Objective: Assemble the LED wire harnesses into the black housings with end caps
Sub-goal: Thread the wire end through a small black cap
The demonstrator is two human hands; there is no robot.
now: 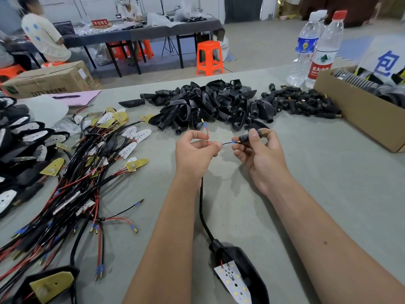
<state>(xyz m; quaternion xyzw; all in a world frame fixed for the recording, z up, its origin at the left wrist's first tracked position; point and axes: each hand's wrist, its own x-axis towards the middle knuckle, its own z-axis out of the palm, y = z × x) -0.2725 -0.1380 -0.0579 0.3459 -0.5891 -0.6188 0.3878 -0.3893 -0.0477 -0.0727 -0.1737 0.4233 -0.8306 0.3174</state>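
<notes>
Worktop carries a heap of black housings, with loose end caps just to its right. One housing, LED board seated, lies near the body, its cable rising to the hands. Left hand pinches the red wire and black wire; right hand is curled round an end cap. Blue-sleeved black-wire terminal is best kept straight and in line with the cap bore, red fed afterwards
</notes>
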